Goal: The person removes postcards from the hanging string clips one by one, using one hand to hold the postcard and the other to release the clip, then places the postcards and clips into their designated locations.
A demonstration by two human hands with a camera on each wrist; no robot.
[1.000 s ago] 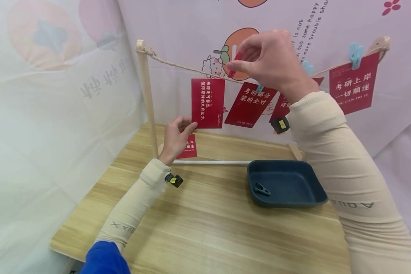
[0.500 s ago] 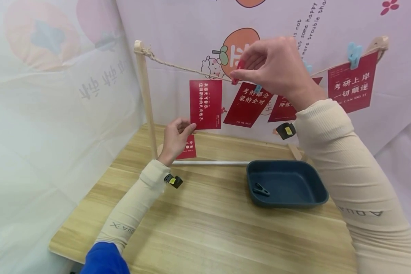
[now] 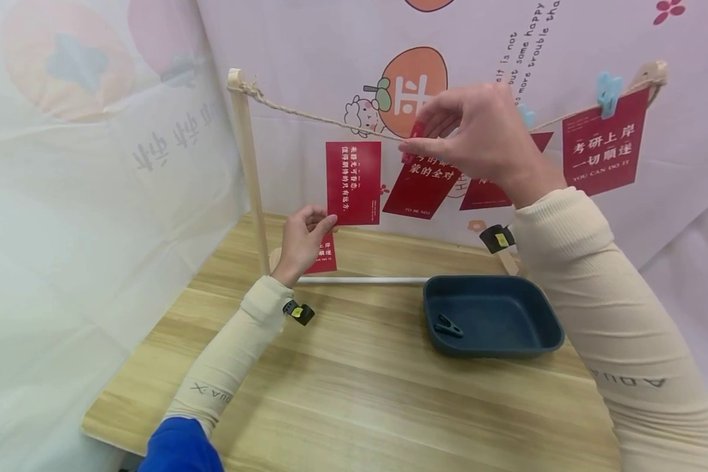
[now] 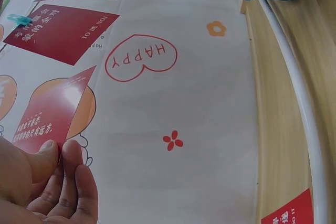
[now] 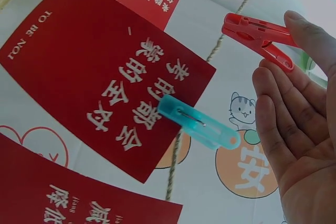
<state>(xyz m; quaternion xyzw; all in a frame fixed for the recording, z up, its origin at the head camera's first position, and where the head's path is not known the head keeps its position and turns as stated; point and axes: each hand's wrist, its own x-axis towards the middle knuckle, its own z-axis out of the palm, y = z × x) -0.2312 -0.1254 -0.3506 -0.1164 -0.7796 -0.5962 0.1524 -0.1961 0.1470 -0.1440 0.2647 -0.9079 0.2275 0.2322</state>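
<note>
My left hand (image 3: 303, 239) pinches a red card (image 3: 354, 183) by its lower left corner, between thumb and fingers. The card is upright, its top edge just below the twine (image 3: 307, 115). In the right wrist view, my right hand (image 5: 307, 124) pinches a red clothespin (image 5: 260, 36) by its handle end, thumb on one arm and fingers on the other. Its nose points at the twine and overlaps it in this view. Beside it hangs a red card (image 5: 105, 72), held on the twine by a light blue clothespin (image 5: 197, 121).
Several red cards hang farther right, the last one (image 3: 604, 144) from a blue clothespin (image 3: 609, 95). Wooden posts (image 3: 249, 170) carry the twine. A dark blue basin (image 3: 495, 321) with a dark clothespin (image 3: 448, 326) stands on the table. Another red card (image 3: 326, 255) lies behind my left hand.
My right hand has come down and slightly right with the red clothespin, now overlapping the neighbouring hanging card. My left hand and its card have stayed almost still.
</note>
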